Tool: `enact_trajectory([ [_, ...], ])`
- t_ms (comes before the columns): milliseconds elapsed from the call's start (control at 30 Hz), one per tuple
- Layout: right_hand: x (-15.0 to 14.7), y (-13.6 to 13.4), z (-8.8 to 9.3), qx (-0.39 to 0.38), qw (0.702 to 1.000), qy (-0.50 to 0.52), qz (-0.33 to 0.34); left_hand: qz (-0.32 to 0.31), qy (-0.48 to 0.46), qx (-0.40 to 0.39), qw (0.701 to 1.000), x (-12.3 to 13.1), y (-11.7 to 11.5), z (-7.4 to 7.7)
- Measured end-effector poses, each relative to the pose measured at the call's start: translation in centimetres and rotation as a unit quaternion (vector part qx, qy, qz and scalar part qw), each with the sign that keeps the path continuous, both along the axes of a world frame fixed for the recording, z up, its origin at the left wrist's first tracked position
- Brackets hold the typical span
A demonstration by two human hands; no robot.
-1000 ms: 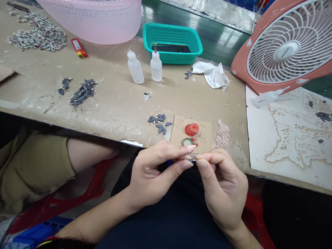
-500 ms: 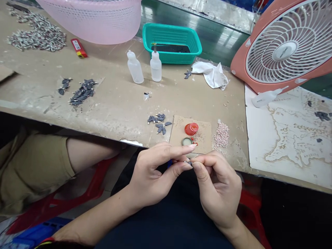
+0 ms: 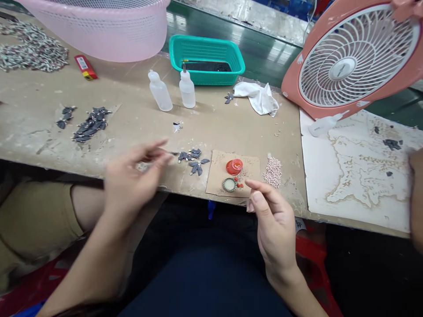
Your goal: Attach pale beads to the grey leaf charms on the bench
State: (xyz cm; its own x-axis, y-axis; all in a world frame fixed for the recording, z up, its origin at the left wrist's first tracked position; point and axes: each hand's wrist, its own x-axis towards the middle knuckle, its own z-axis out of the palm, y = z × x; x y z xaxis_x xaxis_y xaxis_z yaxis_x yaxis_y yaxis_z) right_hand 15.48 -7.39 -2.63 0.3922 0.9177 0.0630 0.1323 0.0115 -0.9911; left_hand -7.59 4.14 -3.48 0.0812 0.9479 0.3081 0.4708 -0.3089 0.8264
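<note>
My left hand (image 3: 132, 180) is blurred above the table's front edge, left of a small cluster of dark grey leaf-shaped pieces (image 3: 197, 166). Its thumb and finger pinch a small dark grey piece (image 3: 173, 153), whose tip juts out to the right. My right hand (image 3: 274, 215) hovers at the table edge with the index finger and thumb apart and the other fingers curled; nothing shows in it. Just beyond it lies a cardboard square (image 3: 216, 176) with a red cup (image 3: 234, 167), a bottle cap (image 3: 229, 185) and tiny red bits (image 3: 239, 185). Small pink beads (image 3: 272, 171) lie to the right.
Two squeeze bottles (image 3: 161, 91) stand before a green basket (image 3: 206, 79). A pink basket (image 3: 132, 42), a red-yellow box (image 3: 86, 67) and more grey pieces (image 3: 90, 125) are left. At right are a fan (image 3: 343, 66), a white cloth (image 3: 261, 99) and another person's arm (image 3: 417, 198).
My hands have come apart. The left has moved left with the small dark piece, away from the right hand, whose fingers have loosened. Another person's arm has appeared at the right edge.
</note>
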Motion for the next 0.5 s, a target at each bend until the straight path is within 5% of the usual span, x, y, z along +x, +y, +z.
enact_trajectory([
  [67,0.4,0.0,-0.4,-0.008,0.999,0.04,-0.01,0.097,0.087,0.029,0.991,-2.0,2.6,-0.3],
  [200,0.7,-0.2,-0.5,-0.015,0.997,0.074,-0.015,0.162,0.231,0.088,0.955,-3.6,5.3,-0.3],
  [367,3.6,-0.2,-0.7,0.009,0.989,-0.016,-0.15,0.173,0.019,0.192,0.966,-2.0,3.6,0.0],
  [500,8.3,-0.4,-2.2,0.021,0.953,-0.126,-0.276,0.077,-0.188,0.172,0.964,-0.5,1.6,0.1],
])
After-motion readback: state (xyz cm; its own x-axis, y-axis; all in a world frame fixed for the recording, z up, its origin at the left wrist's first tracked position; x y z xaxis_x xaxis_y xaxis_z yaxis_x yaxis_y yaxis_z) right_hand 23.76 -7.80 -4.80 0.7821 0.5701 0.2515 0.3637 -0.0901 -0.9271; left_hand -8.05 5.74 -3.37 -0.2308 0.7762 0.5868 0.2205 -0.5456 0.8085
